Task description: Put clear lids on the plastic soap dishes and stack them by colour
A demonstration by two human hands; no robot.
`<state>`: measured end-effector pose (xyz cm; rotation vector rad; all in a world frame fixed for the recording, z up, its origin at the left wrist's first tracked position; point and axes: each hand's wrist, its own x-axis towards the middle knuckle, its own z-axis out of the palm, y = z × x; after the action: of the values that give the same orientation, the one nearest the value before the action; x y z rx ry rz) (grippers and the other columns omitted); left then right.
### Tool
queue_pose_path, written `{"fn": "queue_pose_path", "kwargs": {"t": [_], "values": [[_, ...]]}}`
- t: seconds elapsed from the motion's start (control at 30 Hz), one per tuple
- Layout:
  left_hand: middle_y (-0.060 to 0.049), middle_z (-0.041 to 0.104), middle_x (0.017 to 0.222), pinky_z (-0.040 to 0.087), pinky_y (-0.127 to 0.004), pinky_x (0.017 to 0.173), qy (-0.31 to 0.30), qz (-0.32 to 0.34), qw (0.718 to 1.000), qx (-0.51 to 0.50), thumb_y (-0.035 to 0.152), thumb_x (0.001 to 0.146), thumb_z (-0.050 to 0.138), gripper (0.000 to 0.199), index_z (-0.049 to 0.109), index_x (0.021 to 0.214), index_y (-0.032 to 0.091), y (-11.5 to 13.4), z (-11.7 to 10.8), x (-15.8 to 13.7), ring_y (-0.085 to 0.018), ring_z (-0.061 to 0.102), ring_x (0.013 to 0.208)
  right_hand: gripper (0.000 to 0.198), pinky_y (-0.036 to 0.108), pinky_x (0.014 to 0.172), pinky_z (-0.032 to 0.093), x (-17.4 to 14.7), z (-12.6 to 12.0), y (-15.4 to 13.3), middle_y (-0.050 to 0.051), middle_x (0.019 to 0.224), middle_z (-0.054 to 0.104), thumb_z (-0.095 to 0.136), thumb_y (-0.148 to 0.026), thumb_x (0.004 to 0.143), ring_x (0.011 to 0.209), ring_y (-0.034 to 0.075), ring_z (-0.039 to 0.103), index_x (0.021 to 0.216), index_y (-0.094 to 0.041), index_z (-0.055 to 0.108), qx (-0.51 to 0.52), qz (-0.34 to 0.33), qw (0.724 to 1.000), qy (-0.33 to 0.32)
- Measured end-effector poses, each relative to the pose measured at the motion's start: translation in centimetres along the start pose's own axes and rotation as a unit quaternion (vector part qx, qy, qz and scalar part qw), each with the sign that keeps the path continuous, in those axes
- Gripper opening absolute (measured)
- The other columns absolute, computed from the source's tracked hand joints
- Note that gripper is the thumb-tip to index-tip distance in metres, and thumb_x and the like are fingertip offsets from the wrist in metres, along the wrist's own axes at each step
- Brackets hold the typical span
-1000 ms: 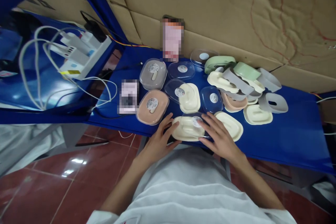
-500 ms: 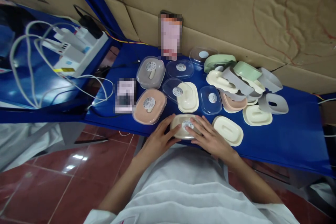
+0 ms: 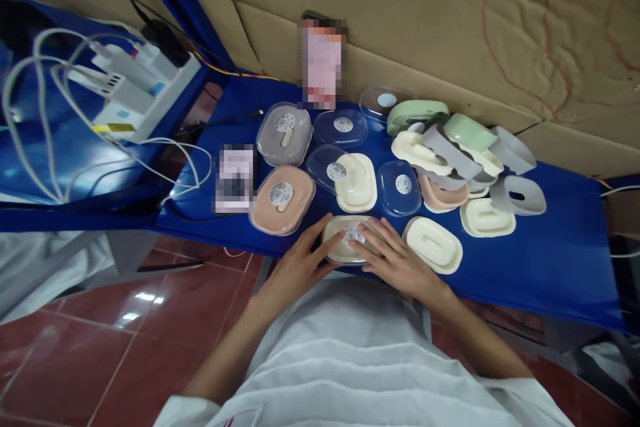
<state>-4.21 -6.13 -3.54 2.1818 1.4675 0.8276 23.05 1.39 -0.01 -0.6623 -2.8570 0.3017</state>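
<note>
A cream soap dish under a clear lid with a round sticker (image 3: 343,252) lies at the table's front edge. From its left end my left hand (image 3: 304,257) holds it, fingers reaching to the far rim and over the lid. On the other end my right hand (image 3: 397,257) holds it too, its fingers spread across the lid and partly covering the sticker. Just right of that hand is a cream tray (image 3: 434,247) with a raised oblong middle. Beyond the dish, a loose clear lid (image 3: 323,163) partly overlaps another cream tray (image 3: 357,193).
A peach lidded dish (image 3: 283,213) and a grey one (image 3: 283,143) sit to the left. Several grey, green and cream parts (image 3: 450,153) are heaped at the back right. A phone (image 3: 323,67) leans against cardboard. A power strip (image 3: 145,107) with white cables stands far left.
The whole view has shifted slightly. Both hands stay on the lidded soap dish, with only a slight change of the fingers over the lid.
</note>
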Motion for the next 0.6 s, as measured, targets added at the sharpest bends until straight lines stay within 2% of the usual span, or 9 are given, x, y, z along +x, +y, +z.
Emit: {"fn": "queue_pose_path", "kwargs": {"t": [0.1, 0.23, 0.37, 0.47, 0.6], "values": [[-0.018, 0.046, 0.167, 0.058, -0.053, 0.115, 0.012, 0.002, 1.000, -0.002, 0.030, 0.102, 0.072, 0.070, 0.040, 0.164, 0.032, 0.1, 0.1, 0.2, -0.034, 0.054, 0.150, 0.078, 0.066, 0.131, 0.034, -0.8, -0.3, 0.6, 0.013, 0.167, 0.050, 0.064, -0.022, 0.106, 0.162, 0.032, 0.035, 0.173, -0.028, 0.025, 0.004, 0.032, 0.999, 0.005], [-0.018, 0.053, 0.159, 0.059, -0.053, 0.114, 0.016, 0.026, 1.000, 0.000, 0.027, 0.102, 0.071, 0.053, 0.053, 0.152, 0.026, 0.2, -0.2, -0.1, -0.033, 0.056, 0.147, 0.077, 0.063, 0.130, 0.039, -2.7, -1.2, 1.4, 0.013, 0.166, 0.050, 0.061, -0.021, 0.107, 0.160, 0.032, 0.040, 0.174, -0.031, 0.023, -0.003, 0.081, 0.996, 0.022], [-0.016, 0.050, 0.163, 0.058, -0.054, 0.115, 0.001, 0.031, 1.000, 0.007, 0.024, 0.102, 0.070, 0.034, 0.063, 0.135, 0.024, 0.0, -1.0, -1.4, -0.034, 0.053, 0.150, 0.075, 0.060, 0.125, 0.046, -4.0, -1.7, 1.8, 0.014, 0.165, 0.051, 0.061, -0.027, 0.107, 0.157, 0.034, 0.044, 0.173, -0.031, 0.025, -0.018, 0.129, 0.991, 0.018], [-0.016, 0.048, 0.165, 0.058, -0.055, 0.116, -0.024, 0.028, 0.999, 0.015, 0.025, 0.102, 0.070, 0.029, 0.064, 0.131, 0.024, -0.1, -1.5, -2.5, -0.036, 0.052, 0.150, 0.074, 0.062, 0.125, 0.045, -4.0, -1.8, 2.2, 0.014, 0.167, 0.048, 0.062, -0.035, 0.107, 0.157, 0.036, 0.043, 0.172, -0.032, 0.027, -0.022, 0.158, 0.987, 0.031], [-0.017, 0.050, 0.163, 0.058, -0.055, 0.115, -0.029, 0.026, 0.999, 0.011, 0.024, 0.102, 0.069, 0.026, 0.063, 0.127, 0.023, 0.1, -1.9, -3.1, -0.036, 0.052, 0.150, 0.070, 0.062, 0.125, 0.044, -4.0, -2.3, 2.6, 0.012, 0.167, 0.047, 0.061, -0.039, 0.107, 0.157, 0.036, 0.042, 0.171, -0.034, 0.031, 0.002, 0.178, 0.983, 0.052]]}}
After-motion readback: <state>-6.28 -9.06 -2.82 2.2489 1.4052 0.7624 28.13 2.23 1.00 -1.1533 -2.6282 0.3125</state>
